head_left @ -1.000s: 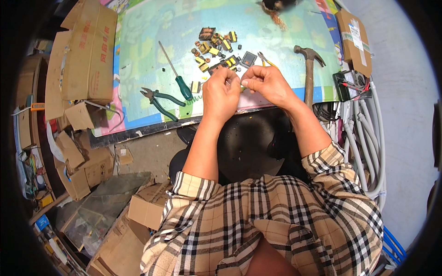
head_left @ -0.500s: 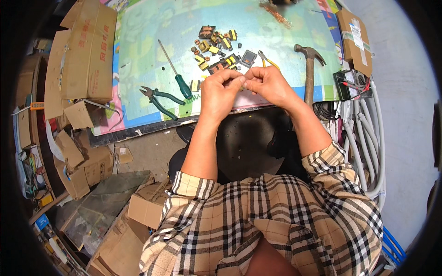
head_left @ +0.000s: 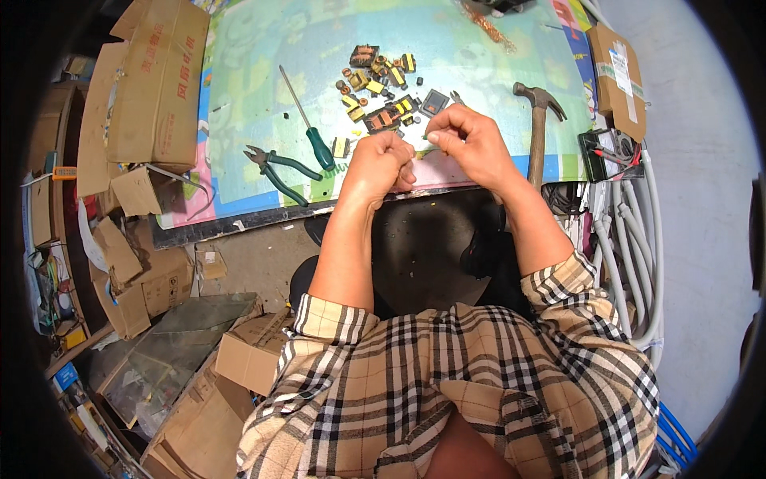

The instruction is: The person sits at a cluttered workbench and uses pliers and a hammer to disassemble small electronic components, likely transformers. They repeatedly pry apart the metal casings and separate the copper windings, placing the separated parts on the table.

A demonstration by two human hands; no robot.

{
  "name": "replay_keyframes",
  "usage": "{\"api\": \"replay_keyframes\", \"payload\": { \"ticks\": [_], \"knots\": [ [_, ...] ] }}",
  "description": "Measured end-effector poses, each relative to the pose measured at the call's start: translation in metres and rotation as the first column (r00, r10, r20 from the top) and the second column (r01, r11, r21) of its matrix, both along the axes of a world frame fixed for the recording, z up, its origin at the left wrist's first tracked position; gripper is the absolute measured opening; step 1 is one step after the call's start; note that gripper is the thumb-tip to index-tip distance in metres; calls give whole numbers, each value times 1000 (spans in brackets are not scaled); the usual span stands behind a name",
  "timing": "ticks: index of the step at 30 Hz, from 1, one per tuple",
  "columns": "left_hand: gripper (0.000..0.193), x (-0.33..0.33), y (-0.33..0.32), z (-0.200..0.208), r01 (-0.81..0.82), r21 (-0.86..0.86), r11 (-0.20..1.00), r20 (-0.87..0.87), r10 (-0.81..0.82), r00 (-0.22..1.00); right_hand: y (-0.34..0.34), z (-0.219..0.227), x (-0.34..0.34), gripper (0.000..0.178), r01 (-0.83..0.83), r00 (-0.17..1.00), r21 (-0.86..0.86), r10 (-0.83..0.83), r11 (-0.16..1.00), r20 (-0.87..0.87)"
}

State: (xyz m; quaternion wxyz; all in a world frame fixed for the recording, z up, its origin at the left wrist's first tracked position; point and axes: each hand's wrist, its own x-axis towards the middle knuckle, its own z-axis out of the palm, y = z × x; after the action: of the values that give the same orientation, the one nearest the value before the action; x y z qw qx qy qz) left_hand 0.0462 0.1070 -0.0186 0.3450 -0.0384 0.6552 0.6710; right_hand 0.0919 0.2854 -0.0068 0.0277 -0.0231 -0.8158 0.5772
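Note:
Above the table's near edge, my left hand (head_left: 378, 168) is closed, its fingers curled around something too small to make out. To its right, my right hand (head_left: 469, 144) pinches thumb against forefinger; what lies between the tips is too small to name. Just beyond them is a heap of small transformers and copper coils (head_left: 375, 80) with yellow and black wrapping. A small grey rectangular part (head_left: 433, 103) lies beside the heap. Behind my right fingers shows the tip of a pair of cutting pliers (head_left: 456, 96), mostly hidden.
Left of my hands lie a green-handled screwdriver (head_left: 317, 146) and combination pliers (head_left: 279, 169). A claw hammer (head_left: 538, 128) rests at right, near a black meter with leads (head_left: 610, 153). Copper wire strands (head_left: 491, 30) lie at the back. Cardboard boxes (head_left: 155, 96) stand at left.
My hands, earlier touching at the fingertips, have drawn apart. The right hand has shifted right and now covers the yellow handles of the cutting pliers.

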Motion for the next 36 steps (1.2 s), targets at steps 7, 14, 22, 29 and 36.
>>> {"api": "replay_keyframes", "payload": {
  "ticks": [7, 14, 22, 29, 36],
  "knots": [
    [15, 3, 6, 6, -293, -152, 944, -535, 171, 828, 1, 7, 0, 13, -55, 993, 30, 51, 998, 104],
    [14, -1, -1, -1, -367, -401, 840, -754, -75, 653, 2, 14, 3, 11, -48, 991, -332, 87, 942, 104],
    [13, -7, -7, -8, -302, -210, 930, -605, 120, 787, 18, 1, -4, 15, 83, 985, -397, -14, 914, 173],
    [13, -22, -31, 1, -393, 479, 785, 150, 368, 918, 20, 4, 3, 7, -150, 936, -188, 201, 971, 291],
    [11, -30, -42, -11, -531, 559, 637, 402, 352, 845, -3, 4, 13, 9, -588, 746, 49, 517, 808, 420]
  ]
}}
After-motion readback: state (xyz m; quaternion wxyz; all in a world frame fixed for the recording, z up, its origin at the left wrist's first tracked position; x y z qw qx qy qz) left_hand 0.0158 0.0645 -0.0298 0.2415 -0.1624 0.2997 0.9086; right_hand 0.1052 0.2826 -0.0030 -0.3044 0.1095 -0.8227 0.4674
